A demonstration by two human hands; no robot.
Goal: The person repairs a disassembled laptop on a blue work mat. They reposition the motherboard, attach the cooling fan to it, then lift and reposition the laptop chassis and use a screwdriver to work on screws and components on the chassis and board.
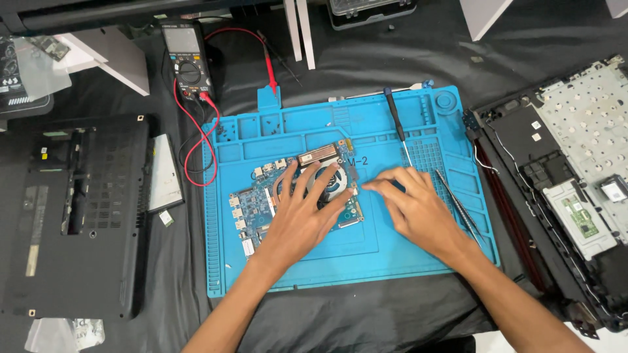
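Left hand (pixel 302 210) presses the circuit board (pixel 261 196); right hand (pixel 415 206) rests on the blue mat (pixel 392 255).

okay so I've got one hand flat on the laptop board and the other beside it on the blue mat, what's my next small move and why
Probably reach the right hand up for the screwdriver. The left hand already pins the board and its fan, the right is empty, and the driver lies just above it on the mat.

We cannot see much of the blue circuit board (pixel 261 196), because our left hand (pixel 302 219) lies spread over its middle and covers most of the round fan (pixel 329 178). Our right hand (pixel 418 210) hides whatever sits under its fingertips on the blue mat (pixel 366 261). The opened laptop chassis (pixel 569 176) runs off the right edge, and the clear parts case (pixel 369 10) is cut by the top edge.
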